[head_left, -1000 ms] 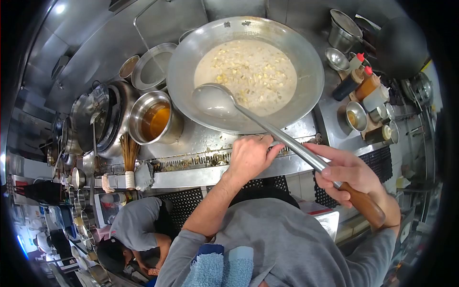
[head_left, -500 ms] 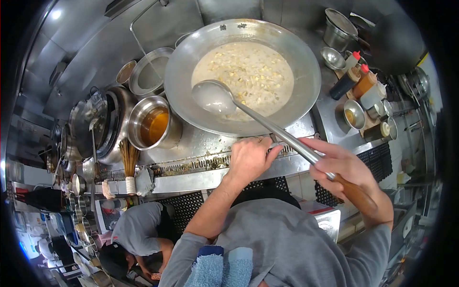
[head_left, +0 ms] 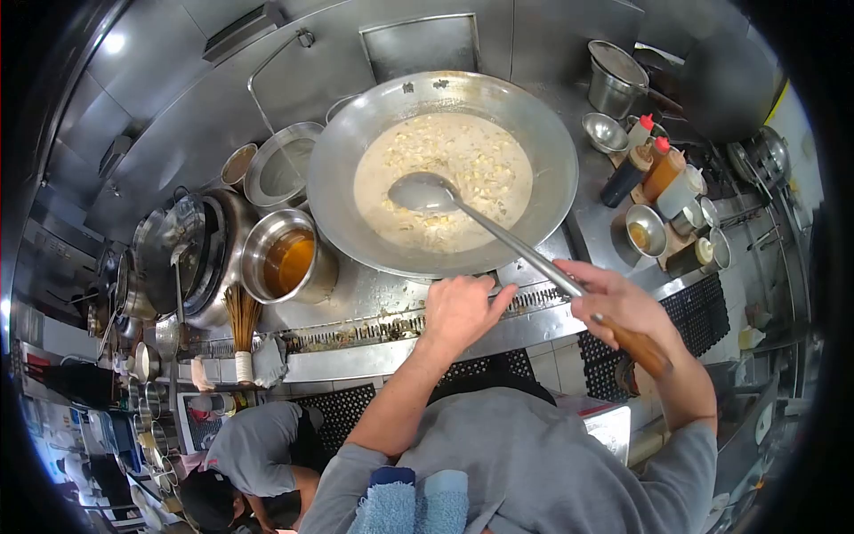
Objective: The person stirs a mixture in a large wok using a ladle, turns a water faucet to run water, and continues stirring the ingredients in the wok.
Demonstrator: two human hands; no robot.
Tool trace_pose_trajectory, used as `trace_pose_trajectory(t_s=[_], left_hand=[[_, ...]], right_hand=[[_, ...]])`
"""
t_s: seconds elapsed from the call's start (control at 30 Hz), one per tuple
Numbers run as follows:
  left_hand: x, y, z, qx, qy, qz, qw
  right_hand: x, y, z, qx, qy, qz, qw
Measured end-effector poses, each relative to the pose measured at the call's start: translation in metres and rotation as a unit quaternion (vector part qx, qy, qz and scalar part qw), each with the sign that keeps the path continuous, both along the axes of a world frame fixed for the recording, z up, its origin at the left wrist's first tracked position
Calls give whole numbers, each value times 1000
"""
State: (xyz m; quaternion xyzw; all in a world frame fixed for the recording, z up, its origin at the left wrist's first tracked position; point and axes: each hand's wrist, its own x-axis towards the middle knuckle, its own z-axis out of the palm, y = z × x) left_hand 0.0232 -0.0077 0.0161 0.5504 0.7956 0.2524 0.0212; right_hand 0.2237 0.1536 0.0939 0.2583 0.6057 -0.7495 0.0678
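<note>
A large metal wok (head_left: 334, 205) holds a creamy liquid (head_left: 485, 138) with pale yellow chunks. The bowl of a big ladle (head_left: 503, 233) dips into the liquid near the middle. My right hand (head_left: 627, 316) is wrapped round the ladle's handle where the metal shaft meets the brown wood. Just below the wok's near rim, my left hand (head_left: 463, 310) rests over the counter edge, thumb apart from the other fingers. Its fingertips are partly hidden at the wok's underside, and I cannot make out anything in them.
Left of the wok stand a pot of amber liquid (head_left: 325, 276), a strainer (head_left: 258, 191) and a bamboo brush (head_left: 242, 365). Squeeze bottles (head_left: 663, 178) and small metal bowls (head_left: 605, 147) are at the right. A person in grey (head_left: 253, 445) bends down at the lower left.
The ladle's bowl has moved from the wok's near left side toward the middle and sits lower in the liquid. The view has tilted, so the wok appears lower.
</note>
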Motion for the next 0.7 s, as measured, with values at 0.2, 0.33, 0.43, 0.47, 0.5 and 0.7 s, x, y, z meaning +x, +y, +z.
trace_pose_trajectory(t_s=[0.2,0.33,0.43,0.47,0.5,0.7], left_hand=[[14,-1,5,-14,45,6,999],[7,-1,-6,-2,35,15,999],[5,-3,-8,1,38,32,999],[5,-5,-6,6,39,29,999],[4,-6,-4,10,39,27,999],[4,-5,-3,-12,32,17,999]], right_hand=[[-27,16,-21,-2,70,-46,996],[-45,31,-26,-39,94,-115,988],[-50,22,-27,-36,111,-135,984],[-45,20,-29,-62,122,-149,979],[-40,26,-33,-113,136,-143,974],[-41,13,-26,-9,72,-118,990]])
